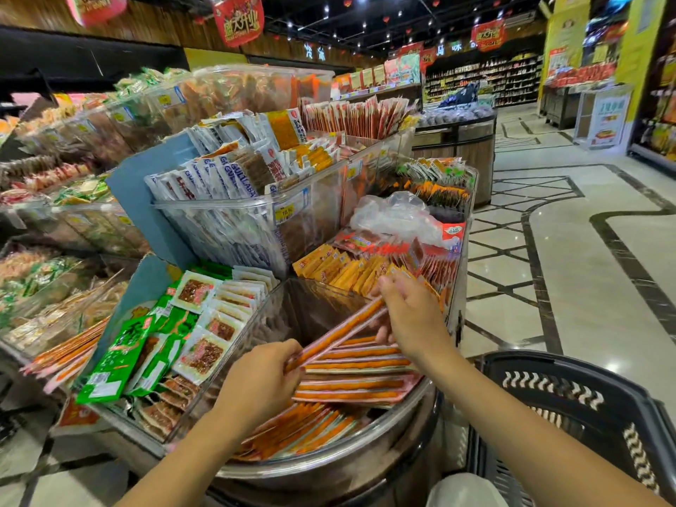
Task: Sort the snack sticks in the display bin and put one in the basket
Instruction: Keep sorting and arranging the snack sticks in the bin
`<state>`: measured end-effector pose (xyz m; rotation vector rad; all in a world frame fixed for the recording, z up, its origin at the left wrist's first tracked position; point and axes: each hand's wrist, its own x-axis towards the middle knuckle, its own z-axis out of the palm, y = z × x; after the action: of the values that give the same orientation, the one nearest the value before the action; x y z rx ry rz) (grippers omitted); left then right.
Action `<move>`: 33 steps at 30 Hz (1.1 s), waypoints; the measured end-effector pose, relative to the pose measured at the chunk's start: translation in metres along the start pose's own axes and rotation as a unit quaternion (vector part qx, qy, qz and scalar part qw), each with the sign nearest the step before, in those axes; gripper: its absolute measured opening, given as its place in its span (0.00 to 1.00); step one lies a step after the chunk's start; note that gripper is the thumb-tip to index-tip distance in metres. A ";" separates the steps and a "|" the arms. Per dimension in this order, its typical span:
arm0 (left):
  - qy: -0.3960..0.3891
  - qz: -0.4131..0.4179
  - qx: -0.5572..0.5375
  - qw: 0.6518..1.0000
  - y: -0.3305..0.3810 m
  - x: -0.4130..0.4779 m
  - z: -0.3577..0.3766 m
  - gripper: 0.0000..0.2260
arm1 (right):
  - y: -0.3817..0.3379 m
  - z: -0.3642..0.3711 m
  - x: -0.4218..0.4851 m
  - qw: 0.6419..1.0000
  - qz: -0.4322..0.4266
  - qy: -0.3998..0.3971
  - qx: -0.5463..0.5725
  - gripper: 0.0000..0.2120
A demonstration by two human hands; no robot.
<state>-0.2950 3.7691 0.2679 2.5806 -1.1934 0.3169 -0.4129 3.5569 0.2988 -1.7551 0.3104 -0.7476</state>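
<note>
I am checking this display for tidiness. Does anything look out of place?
Yes. A crumpled clear bag lies on the red packets; it looks like litter, not goods. One stick, held by the left hand and right hand, slants across the flat stack.

Green packets (119, 364) (snacks, apparently); crumpled plastic bag (397, 215) farther back.
</note>
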 end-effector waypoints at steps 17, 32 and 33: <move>0.024 -0.043 0.069 0.996 0.012 0.068 0.045 0.02 | 0.021 -0.049 0.001 0.897 -0.123 -0.064 -0.419 0.13; -0.056 -0.031 0.024 0.998 0.011 0.074 0.051 0.09 | 0.034 -0.040 0.000 0.835 -0.166 -0.036 -0.524 0.17; -0.039 -0.020 0.014 0.999 0.012 0.071 0.044 0.09 | 0.032 -0.038 -0.001 0.841 -0.173 -0.030 -0.513 0.16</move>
<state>-0.2552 3.6967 0.2508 2.6588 -1.1702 0.2272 -0.4319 3.5180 0.2748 -2.9095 0.3915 -0.8430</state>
